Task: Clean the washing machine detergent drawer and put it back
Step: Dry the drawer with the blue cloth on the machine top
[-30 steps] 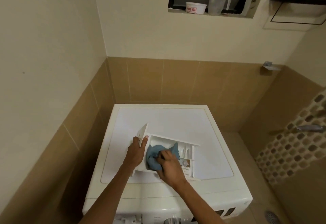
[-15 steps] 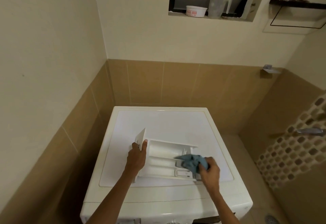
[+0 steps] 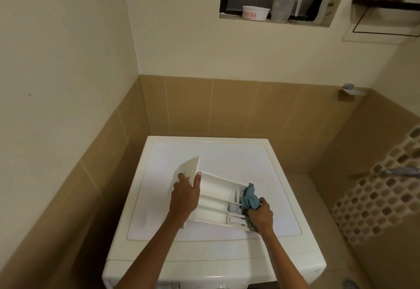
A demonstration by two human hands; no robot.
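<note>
White plastic detergent drawer (image 3: 218, 200) lies on top of the washing machine (image 3: 227, 252), its front panel tilted up at the left. My left hand (image 3: 185, 197) grips that panel end. My right hand (image 3: 260, 217) is closed around a bunched blue cloth (image 3: 248, 199), pressed into the drawer's right-end compartments.

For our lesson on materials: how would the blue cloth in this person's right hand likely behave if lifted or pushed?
The blue cloth is bunched in the right hand with a loose corner sticking up, so it is probably floppy and light. Pushed along the detergent drawer, it would likely crumple into the compartments rather than slide stiffly.
</note>
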